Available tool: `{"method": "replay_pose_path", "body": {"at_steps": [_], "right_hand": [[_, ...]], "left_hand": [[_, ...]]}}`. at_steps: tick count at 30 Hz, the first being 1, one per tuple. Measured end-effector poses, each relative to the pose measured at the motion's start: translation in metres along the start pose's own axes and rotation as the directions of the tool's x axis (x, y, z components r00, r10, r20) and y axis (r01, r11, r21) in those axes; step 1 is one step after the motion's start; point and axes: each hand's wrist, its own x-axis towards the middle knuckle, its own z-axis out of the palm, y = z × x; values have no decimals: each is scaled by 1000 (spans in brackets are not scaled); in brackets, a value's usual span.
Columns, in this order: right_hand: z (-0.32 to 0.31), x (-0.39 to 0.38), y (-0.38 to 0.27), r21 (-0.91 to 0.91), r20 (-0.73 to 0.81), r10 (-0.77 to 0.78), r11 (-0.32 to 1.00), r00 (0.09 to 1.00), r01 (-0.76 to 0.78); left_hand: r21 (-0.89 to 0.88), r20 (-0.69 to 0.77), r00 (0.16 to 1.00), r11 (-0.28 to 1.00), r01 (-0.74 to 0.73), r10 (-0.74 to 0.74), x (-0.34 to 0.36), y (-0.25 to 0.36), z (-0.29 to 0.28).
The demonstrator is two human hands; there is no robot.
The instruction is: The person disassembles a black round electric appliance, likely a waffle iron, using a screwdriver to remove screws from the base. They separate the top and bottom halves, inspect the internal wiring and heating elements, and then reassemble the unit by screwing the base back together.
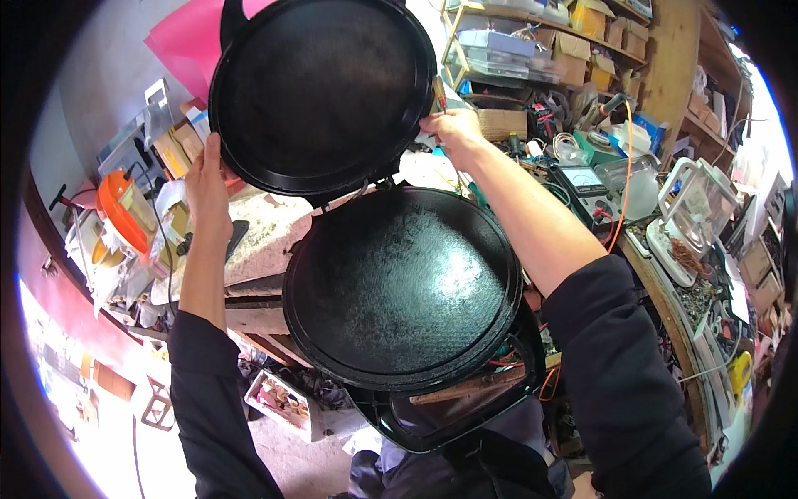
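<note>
A round black electric griddle lies opened at its hinge in front of me. Its lower plate (pixel 399 291) is dark and shiny with a worn, textured surface, and a looped black handle (pixel 465 437) points toward my body. The raised lid (pixel 320 91) shows its smooth dark inside. My left hand (pixel 208 187) grips the lid's left rim, thumb along the edge and fingers partly hidden behind. On the opposite rim my right hand (pixel 455 133) is closed at the edge. A slim screwdriver-like tool (pixel 440 90) with an amber and red handle sticks up beside those fingers.
Right, a cluttered bench holds an analog meter (pixel 582 180), an orange cable (pixel 629 158) and a clear-sided appliance part (pixel 698 200). Shelves with cardboard boxes (pixel 571 58) rise behind. Left stands an orange container (pixel 120 212); below, a white box of scraps (pixel 283 403).
</note>
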Motion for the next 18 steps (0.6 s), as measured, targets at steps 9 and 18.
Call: {"method": "replay_pose_path", "body": {"at_steps": [9,18], "right_hand": [[15,-13,-4,97,-125,49,995,991,-37],[21,-25,-10,69,-172,120,992,978,-109]], "left_hand": [[-17,-49,998,999,-35,34,-18,2,-1],[2,-59,997,999,-46,46,-20,-4,-6]]}}
